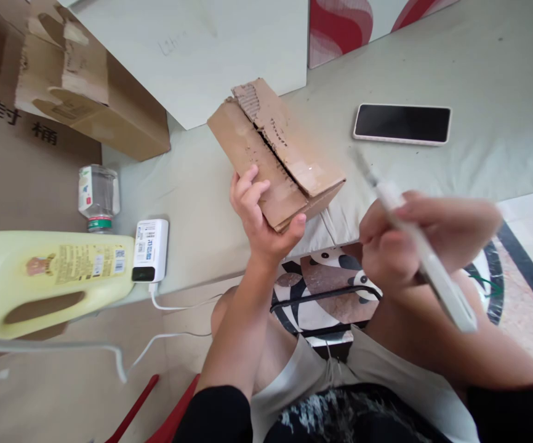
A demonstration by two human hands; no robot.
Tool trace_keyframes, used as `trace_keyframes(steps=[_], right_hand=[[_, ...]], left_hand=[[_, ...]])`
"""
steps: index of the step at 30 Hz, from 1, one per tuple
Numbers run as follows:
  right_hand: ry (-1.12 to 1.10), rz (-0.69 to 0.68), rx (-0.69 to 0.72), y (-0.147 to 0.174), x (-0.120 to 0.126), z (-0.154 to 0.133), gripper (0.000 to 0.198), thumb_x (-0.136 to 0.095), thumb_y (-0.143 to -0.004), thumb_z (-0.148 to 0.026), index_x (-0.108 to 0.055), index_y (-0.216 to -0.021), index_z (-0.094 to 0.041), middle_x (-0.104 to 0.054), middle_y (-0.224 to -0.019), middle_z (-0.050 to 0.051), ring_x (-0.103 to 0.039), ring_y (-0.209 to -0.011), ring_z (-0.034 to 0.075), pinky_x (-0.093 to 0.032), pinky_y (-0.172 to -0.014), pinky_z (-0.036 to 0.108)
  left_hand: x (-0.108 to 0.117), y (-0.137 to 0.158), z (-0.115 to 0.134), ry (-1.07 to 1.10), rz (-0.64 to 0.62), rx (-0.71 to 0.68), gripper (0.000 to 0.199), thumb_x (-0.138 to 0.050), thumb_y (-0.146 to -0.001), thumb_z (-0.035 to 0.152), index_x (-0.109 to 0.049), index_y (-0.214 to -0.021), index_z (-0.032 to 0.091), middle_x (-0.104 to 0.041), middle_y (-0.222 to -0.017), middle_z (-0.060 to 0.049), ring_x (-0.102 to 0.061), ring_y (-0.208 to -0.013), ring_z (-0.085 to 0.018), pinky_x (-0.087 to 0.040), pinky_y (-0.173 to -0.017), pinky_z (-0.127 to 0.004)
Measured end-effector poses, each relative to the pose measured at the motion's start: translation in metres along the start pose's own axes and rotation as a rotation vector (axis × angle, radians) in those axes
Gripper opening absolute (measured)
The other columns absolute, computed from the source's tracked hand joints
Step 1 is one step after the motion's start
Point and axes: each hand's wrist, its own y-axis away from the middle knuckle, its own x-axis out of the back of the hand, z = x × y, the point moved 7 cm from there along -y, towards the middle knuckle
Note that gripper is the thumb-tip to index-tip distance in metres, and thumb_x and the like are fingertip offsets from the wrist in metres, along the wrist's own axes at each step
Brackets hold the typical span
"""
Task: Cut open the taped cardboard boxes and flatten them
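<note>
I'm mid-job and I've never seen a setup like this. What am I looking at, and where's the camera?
There's no machine here: these are a person's bare hands, and the single picture comes from a camera worn on their head, looking forward and down. The left hand grips a small cardboard box with a torn flap. The right hand holds a white tool, probably a cutter, though it's blurred. A phone with a dark screen lies on the pale surface. Towards the left are a clear bottle with a green cap, a yellow jug and a white device with a cable plugged in.
</note>
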Motion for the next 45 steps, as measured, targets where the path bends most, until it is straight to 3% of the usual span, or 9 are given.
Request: trace_keyframes(steps=[11, 21, 26, 29, 34, 37, 40, 43, 45], right_hand=[[0.205, -0.132, -0.225, -0.026, -0.045, 0.074, 0.047, -0.051, -0.082, -0.020, -0.061, -0.128, -0.021, -0.068, -0.113, 0.013, -0.063, -0.089, 0.026, -0.049, -0.070, 0.037], [0.134, -0.089, -0.142, -0.030, -0.057, 0.070, 0.039, -0.047, -0.084, -0.014, -0.079, -0.104, -0.020, -0.066, -0.122, 0.014, -0.061, -0.108, 0.030, -0.050, -0.096, 0.050], [0.014, -0.135, -0.077, -0.030, -0.063, 0.056, 0.030, -0.049, -0.085, -0.025, -0.078, -0.087, -0.017, -0.068, -0.116, 0.015, -0.063, -0.111, 0.032, -0.049, -0.099, 0.050], [-0.105, -0.114, -0.094, -0.034, -0.062, 0.054, 0.033, -0.050, -0.083, -0.027, -0.075, -0.101, -0.015, -0.070, -0.115, 0.015, -0.065, -0.111, 0.031, -0.052, -0.097, 0.049], [-0.288, -0.141, -0.140, -0.035, -0.059, 0.053, 0.058, -0.055, -0.083, -0.028, -0.050, -0.140, -0.020, -0.067, -0.131, 0.012, -0.062, -0.123, 0.031, -0.049, -0.105, 0.052], [-0.336, -0.143, -0.171, -0.033, -0.056, 0.053, 0.059, -0.055, -0.085, -0.029, -0.043, -0.142, -0.022, -0.067, -0.130, 0.012, -0.061, -0.124, 0.031, -0.046, -0.109, 0.054], [-0.235, -0.097, -0.212, -0.032, -0.053, 0.059, 0.042, -0.055, -0.084, -0.027, -0.057, -0.127, -0.023, -0.069, -0.125, 0.011, -0.058, -0.129, 0.034, -0.041, -0.112, 0.061], [-0.069, -0.075, -0.148, -0.032, -0.053, 0.062, 0.015, -0.057, -0.081, -0.026, -0.070, -0.088, -0.024, -0.071, -0.120, 0.007, -0.051, -0.137, 0.038, -0.030, -0.119, 0.067], [-0.055, -0.096, -0.071, -0.032, -0.057, 0.060, 0.014, -0.059, -0.081, -0.028, -0.072, -0.083, -0.024, -0.070, -0.123, 0.007, -0.048, -0.139, 0.039, -0.026, -0.121, 0.067]], left_hand=[[0.025, 0.001, -0.037, 0.013, 0.184, 0.147, 0.059, -0.035, -0.089, 0.075, -0.038, -0.121, 0.026, -0.054, -0.129, -0.012, -0.059, -0.124, -0.024, -0.049, -0.107, -0.044], [0.064, 0.010, -0.101, 0.265, 0.456, 0.609, 0.040, -0.048, -0.090, 0.054, -0.038, -0.120, 0.029, -0.058, -0.132, -0.007, -0.061, -0.123, -0.021, -0.054, -0.101, -0.037], [0.059, 0.022, -0.127, 0.336, 0.270, 0.822, 0.041, -0.044, -0.090, 0.065, -0.041, -0.111, 0.030, -0.063, -0.124, -0.005, -0.066, -0.111, -0.018, -0.057, -0.091, -0.034], [0.050, 0.029, -0.129, 0.360, 0.182, 0.918, 0.050, -0.039, -0.089, 0.068, -0.042, -0.120, 0.029, -0.061, -0.127, -0.008, -0.066, -0.110, -0.019, -0.057, -0.087, -0.033], [0.056, 0.025, -0.115, 0.135, 0.283, 0.966, 0.065, -0.071, -0.070, 0.030, -0.044, -0.129, 0.026, -0.048, -0.145, -0.009, -0.057, -0.127, -0.021, -0.048, -0.107, -0.034], [0.052, 0.018, -0.104, 0.093, 0.212, 0.920, 0.047, -0.069, -0.066, 0.021, -0.058, -0.112, 0.020, -0.061, -0.129, -0.008, -0.055, -0.129, -0.024, -0.042, -0.114, -0.038], [0.044, 0.016, -0.101, 0.311, 0.225, 0.904, 0.030, -0.066, -0.074, 0.031, -0.062, -0.102, 0.019, -0.069, -0.111, -0.007, -0.063, -0.117, -0.024, -0.048, -0.109, -0.039], [0.041, 0.015, -0.099, 0.470, 0.284, 0.862, 0.036, -0.068, -0.077, 0.041, -0.064, -0.107, 0.022, -0.067, -0.125, -0.007, -0.060, -0.126, -0.023, -0.047, -0.112, -0.036], [0.038, 0.019, -0.102, 0.495, 0.295, 0.901, 0.041, -0.065, -0.079, 0.047, -0.064, -0.111, 0.022, -0.065, -0.131, -0.008, -0.057, -0.130, -0.024, -0.046, -0.113, -0.037]])
